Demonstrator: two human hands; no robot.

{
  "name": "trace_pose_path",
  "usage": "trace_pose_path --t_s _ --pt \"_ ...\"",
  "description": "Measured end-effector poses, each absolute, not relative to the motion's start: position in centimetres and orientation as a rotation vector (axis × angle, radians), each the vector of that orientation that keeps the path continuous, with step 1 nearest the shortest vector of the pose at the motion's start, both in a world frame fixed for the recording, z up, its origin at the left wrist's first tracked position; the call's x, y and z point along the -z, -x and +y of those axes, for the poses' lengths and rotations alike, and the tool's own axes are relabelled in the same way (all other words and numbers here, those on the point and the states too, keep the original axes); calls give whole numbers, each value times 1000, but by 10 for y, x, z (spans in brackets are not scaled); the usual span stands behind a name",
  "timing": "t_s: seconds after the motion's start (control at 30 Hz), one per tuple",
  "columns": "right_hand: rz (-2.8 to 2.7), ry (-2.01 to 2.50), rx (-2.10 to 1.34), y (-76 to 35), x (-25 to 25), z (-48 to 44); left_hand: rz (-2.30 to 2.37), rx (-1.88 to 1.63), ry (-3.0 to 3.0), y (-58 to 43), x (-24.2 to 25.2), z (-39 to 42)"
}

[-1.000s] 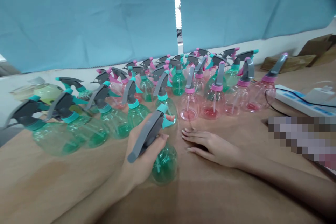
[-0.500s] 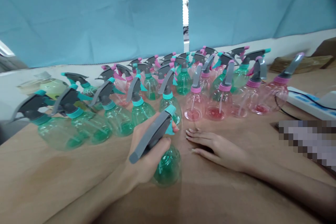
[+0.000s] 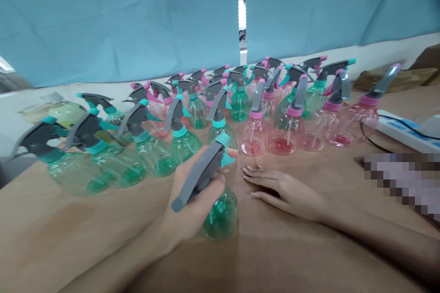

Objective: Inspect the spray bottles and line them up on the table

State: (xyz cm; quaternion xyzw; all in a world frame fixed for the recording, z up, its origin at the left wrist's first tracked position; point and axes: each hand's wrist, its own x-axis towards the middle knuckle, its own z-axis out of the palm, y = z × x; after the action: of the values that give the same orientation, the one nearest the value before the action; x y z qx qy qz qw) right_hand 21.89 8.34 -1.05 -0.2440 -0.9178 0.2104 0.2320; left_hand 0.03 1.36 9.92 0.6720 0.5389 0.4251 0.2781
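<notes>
My left hand [image 3: 192, 206] is wrapped around the neck of a green spray bottle [image 3: 222, 217] with a grey and teal trigger head. The bottle stands on the table in front of me, and its collar is hidden behind my fingers. Flat on the tabletop to its right lies my right hand [image 3: 285, 192], fingers stretched out and holding nothing. Just beyond the hands, a row of spray bottles faces me: green ones such as this green bottle [image 3: 185, 146] at the left, pink ones such as this pink bottle [image 3: 254, 135] at the right.
More green and pink spray bottles crowd behind the front row. At the right are a white power strip [image 3: 409, 130] with a black cable and a brown package [image 3: 395, 78]. A pale yellow-green container [image 3: 65, 112] stands at the back left. Blue sheeting [image 3: 120, 23] covers the wall.
The view has shifted very slightly. My left hand still grips the green spray bottle, its fingers a little differently placed near the trigger. My right hand stays flat on the table.
</notes>
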Motion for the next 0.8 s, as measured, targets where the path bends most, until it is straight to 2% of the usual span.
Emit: trace_pose_path --t_s 0.8 --pt "-2505 700 -582 -219 10 83 1481 -1100 -1752 -4 -101 14"
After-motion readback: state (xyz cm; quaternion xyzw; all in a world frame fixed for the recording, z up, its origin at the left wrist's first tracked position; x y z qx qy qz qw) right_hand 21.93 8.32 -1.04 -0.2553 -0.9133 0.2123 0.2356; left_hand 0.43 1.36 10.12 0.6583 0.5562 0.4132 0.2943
